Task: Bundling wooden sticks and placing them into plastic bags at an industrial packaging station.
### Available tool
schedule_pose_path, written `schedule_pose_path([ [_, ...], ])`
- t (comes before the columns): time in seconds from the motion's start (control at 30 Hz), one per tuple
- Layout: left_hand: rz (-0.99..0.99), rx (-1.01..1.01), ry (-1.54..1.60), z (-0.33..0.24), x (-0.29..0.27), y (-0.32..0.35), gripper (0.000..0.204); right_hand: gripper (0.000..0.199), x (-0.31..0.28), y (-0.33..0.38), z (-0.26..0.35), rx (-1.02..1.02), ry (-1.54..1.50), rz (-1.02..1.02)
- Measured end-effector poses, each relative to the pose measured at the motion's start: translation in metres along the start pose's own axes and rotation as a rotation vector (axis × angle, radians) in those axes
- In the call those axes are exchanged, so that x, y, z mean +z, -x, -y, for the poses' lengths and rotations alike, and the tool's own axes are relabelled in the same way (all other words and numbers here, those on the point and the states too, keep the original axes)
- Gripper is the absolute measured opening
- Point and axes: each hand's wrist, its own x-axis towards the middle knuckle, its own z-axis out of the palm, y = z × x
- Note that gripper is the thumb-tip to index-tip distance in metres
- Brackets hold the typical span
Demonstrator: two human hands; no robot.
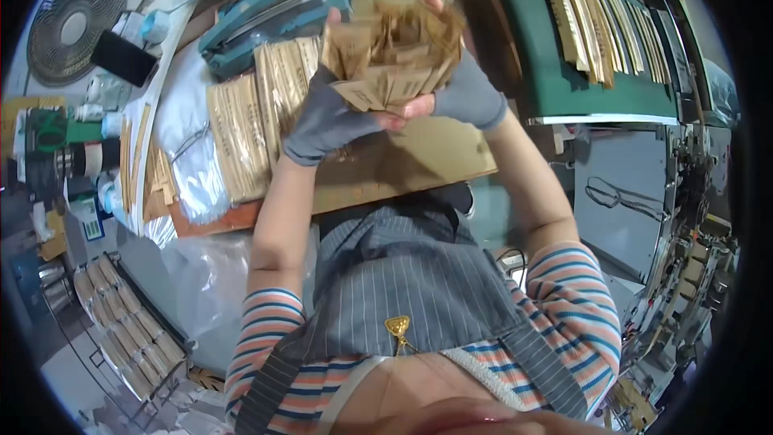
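Note:
A bundle of brown paper bags (394, 64), bent and fanned with its top edges spread, is held up over the worktable. On its left side my left hand (330, 117), in a grey fingerless glove, grips the bundle with the thumb across the near face. My right hand (467, 89), gloved the same way, clasps the other side, one fingertip showing above the far edge. Both thumbs nearly meet at the bundle's near bottom edge. Left of my left hand lie stacked packs of brown paper bags (237, 137) in clear wrapping.
A cardboard sheet (419, 157) covers the table below my hands. Behind the packs stands a blue-green sealing device (274, 20). To the left are a fan (76, 24), a dark phone (123, 58) and clear plastic bags (197, 169). Rightward, a green machine bed (555, 97) carries a row of paper bags (600, 24).

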Motion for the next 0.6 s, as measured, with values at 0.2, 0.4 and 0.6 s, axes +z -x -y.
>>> schedule_pose_path([
  [0.2,0.178,0.091,-0.287,0.009,0.014,0.032,0.085,0.107,0.024,0.03,-0.007,-0.038,0.224,0.132],
  [0.4,0.092,-0.084,-0.186,-0.013,0.018,0.083,0.057,0.084,0.089,0.066,0.002,-0.013,0.27,-0.118],
  [0.6,0.142,-0.323,0.922,0.0,0.049,0.147,0.061,0.053,0.115,0.046,0.021,0.334,0.058,0.201],
])
